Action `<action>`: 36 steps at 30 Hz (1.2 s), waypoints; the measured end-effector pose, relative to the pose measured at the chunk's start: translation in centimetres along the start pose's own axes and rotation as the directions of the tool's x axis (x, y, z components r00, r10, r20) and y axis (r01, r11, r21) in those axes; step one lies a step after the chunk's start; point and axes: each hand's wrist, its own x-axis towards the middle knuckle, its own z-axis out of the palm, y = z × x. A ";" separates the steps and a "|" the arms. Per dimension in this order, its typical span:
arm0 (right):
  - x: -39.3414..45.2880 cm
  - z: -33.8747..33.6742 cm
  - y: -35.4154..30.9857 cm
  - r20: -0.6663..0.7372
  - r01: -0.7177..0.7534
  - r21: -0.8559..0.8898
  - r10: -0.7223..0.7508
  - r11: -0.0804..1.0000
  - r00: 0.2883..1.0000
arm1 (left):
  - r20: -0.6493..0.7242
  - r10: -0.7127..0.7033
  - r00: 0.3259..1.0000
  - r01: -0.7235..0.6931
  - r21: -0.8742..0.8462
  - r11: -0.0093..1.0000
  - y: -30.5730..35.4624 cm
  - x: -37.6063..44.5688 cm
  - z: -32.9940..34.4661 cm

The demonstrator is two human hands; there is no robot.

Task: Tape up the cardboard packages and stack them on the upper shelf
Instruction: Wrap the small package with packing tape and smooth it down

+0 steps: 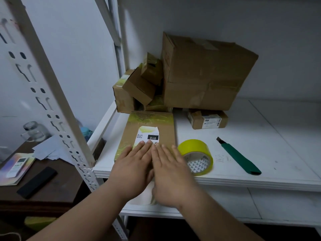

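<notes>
Left hand (134,164) and right hand (169,168): side by side, fingers straight and flat, each grip spread and pressing the near end of the flat package (149,134).
Flat package: brown cardboard, rectangular, glossy yellow tape across both ends, torn white label; lies at the shelf (260,136) front-left corner.
Tape roll (197,156): yellow ring, printed core, just right of the package, near the front edge.
Utility knife (238,156): green, slim, further right.
Small labelled box (207,119): mid-shelf.
Large creased carton (205,73) and tumbled small boxes (139,86): back-left corner.
</notes>
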 end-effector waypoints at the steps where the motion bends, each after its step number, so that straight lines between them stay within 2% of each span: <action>1: 0.0 0.6 -0.1 0.002 -0.005 -0.066 0.005 0.998 1.000 | 0.006 -0.002 1.000 0.002 -0.010 1.000 -0.4 0.0 0.1; 5: -0.5 0.3 1.5 -0.009 -0.037 -0.188 0.036 0.981 0.999 | 0.037 0.000 0.999 0.001 -0.021 1.000 -2.0 0.0 0.6; 12: 0.0 -0.1 0.5 0.010 -0.074 -0.213 0.078 0.974 0.997 | 0.013 -0.088 0.996 0.088 0.006 0.996 -1.9 -0.2 0.5; 14: -0.2 -0.1 1.1 -0.055 -0.049 -0.129 0.043 0.990 0.998 | 0.019 -0.100 0.995 0.100 0.004 0.995 -1.9 -0.3 0.4; 16: -0.9 -0.2 2.2 -0.226 -0.025 0.069 0.040 0.997 0.973 | 0.029 -0.112 0.993 0.112 0.002 0.994 -1.7 -0.3 0.5; 18: -1.4 -0.5 4.3 -0.329 -0.109 0.246 0.188 0.963 0.926 | 0.061 -0.136 0.989 0.139 -0.047 0.989 -1.6 -0.3 0.4; 19: -1.5 -0.6 5.6 -0.313 -0.202 0.332 0.309 0.922 0.898 | 0.076 -0.146 0.986 0.152 -0.081 0.985 -1.6 -0.2 0.3; 20: -1.6 -0.6 7.1 -0.240 -0.305 0.425 0.431 0.852 0.870 | 0.076 -0.151 0.986 0.159 -0.106 0.982 -1.7 -0.2 0.4; 22: -1.8 -0.4 9.8 0.024 -0.433 0.671 0.566 0.602 0.824 | 0.058 -0.136 0.989 0.142 -0.117 0.983 -1.9 -0.2 0.4; 23: -1.9 -0.1 10.6 0.140 -0.427 0.786 0.543 0.448 0.828 | 0.067 -0.136 0.988 0.144 -0.127 0.981 -1.9 -0.2 0.2; 24: -2.0 0.4 11.0 0.200 -0.400 0.850 0.493 0.344 0.847 | 0.071 -0.144 0.987 0.153 -0.144 0.978 -1.9 -0.3 0.2; 27: -1.8 0.5 11.0 0.131 -0.260 0.938 0.460 0.228 0.878 | 0.038 -0.175 0.984 0.179 -0.262 0.949 -2.1 -0.4 0.0; 29: -1.2 -1.6 10.7 0.026 -0.062 0.996 0.443 0.066 0.896 | 0.041 -0.225 0.974 0.217 -0.468 0.856 -2.1 -0.5 -0.4; 30: -0.8 -2.9 10.7 -0.049 0.055 0.998 0.428 -0.003 0.902 | 0.039 -0.253 0.967 0.224 -0.610 0.760 -1.9 -0.6 -0.9; 32: -0.1 -6.1 10.2 -0.205 0.258 0.961 0.368 -0.102 0.907 | 0.094 -0.310 0.946 0.243 -0.839 0.486 -0.8 -0.6 -1.9; 33: 0.3 -7.5 9.7 -0.259 0.311 0.944 0.336 -0.113 0.906 | 0.153 -0.305 0.940 0.262 -0.897 0.357 -0.1 -0.7 -2.3; 34: 0.9 -8.6 8.8 -0.291 0.333 0.938 0.299 -0.100 0.909 | 0.207 -0.276 0.939 0.284 -0.918 0.278 0.5 -0.7 -2.5; 36: 2.2 -9.4 6.8 -0.310 0.325 0.945 0.223 -0.032 0.924 | 0.269 -0.224 0.937 0.319 -0.920 0.228 0.9 -0.5 -2.7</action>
